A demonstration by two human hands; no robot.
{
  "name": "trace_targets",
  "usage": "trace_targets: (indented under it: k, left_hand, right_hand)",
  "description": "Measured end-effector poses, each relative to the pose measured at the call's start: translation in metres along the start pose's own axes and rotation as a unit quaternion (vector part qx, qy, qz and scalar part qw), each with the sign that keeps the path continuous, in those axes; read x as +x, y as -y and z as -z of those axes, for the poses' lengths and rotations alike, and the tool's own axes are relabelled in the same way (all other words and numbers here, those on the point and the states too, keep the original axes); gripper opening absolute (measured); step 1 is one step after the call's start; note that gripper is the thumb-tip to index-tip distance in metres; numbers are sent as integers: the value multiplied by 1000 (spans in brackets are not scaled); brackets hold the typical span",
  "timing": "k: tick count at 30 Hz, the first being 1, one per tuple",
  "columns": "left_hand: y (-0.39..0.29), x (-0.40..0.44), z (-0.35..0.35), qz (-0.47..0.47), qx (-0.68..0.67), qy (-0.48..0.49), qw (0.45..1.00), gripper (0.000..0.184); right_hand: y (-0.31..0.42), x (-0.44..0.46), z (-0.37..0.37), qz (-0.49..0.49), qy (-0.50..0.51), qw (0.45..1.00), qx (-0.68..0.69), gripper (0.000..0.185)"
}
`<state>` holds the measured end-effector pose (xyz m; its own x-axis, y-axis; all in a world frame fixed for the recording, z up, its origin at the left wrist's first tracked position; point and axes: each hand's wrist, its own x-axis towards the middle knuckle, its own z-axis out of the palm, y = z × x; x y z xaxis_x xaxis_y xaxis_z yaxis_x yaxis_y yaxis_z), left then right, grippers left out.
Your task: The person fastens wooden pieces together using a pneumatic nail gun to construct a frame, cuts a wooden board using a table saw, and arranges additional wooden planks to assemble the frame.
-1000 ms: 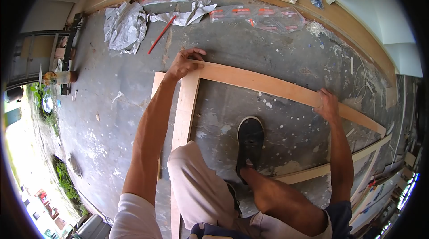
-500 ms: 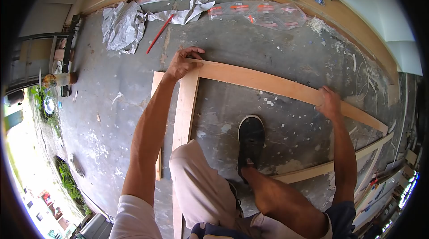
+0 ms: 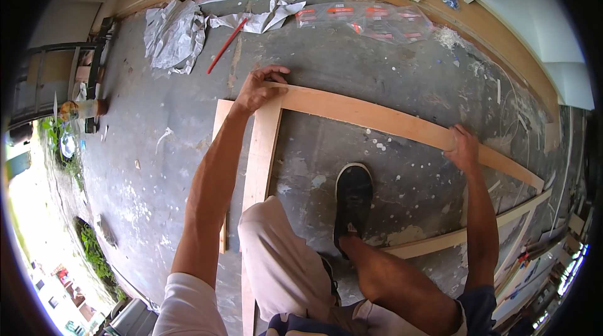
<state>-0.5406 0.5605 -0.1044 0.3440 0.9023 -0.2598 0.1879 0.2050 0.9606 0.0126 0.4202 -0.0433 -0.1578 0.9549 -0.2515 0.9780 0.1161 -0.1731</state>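
A long thin wooden strip point(image 3: 370, 117) stretches left to right across the floor. Its left end meets the top of an upright-running wooden board point(image 3: 259, 160), forming a corner. My left hand point(image 3: 259, 89) is at that corner, thumb on the wood and fingers bent around the strip's far edge. Toward the strip's right part, my right hand point(image 3: 463, 148) is closed around it. Under my left forearm a second, narrower board point(image 3: 221, 116) lies beside the first, partly hidden. My knee covers part of the first board.
Crumpled silver wrapping point(image 3: 176, 34), a red stick point(image 3: 226, 47) and clear plastic packaging point(image 3: 364, 18) lie on the concrete beyond my hands. Another wooden frame piece point(image 3: 433, 242) sits at lower right. My shoe point(image 3: 353, 201) stands inside the corner. A black metal rack point(image 3: 97, 78) is at left.
Almost nothing differs. The view has shifted very slightly; both hands stay in the same places on the wood.
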Motion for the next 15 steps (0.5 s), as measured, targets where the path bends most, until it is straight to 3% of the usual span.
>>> trace_targets:
  k: [7,11,13,15]
  left_hand:
    - [8,-2,-1,-25,-40,-14,999,51]
    - [13,-3,-1,-17,-51,-17,998,51]
    - [15,-3,0,0,-49,-14,999,53]
    - [15,-3,1,1,-49,-11,999,53]
  right_hand:
    - [3,7,3,-29,62,997,-32,72]
    - [57,19,15,-6,-3,998,65,73]
    - [75,34,8,93,-49,991,86,69]
    - [97,46,-3,115,-43,988,96,66]
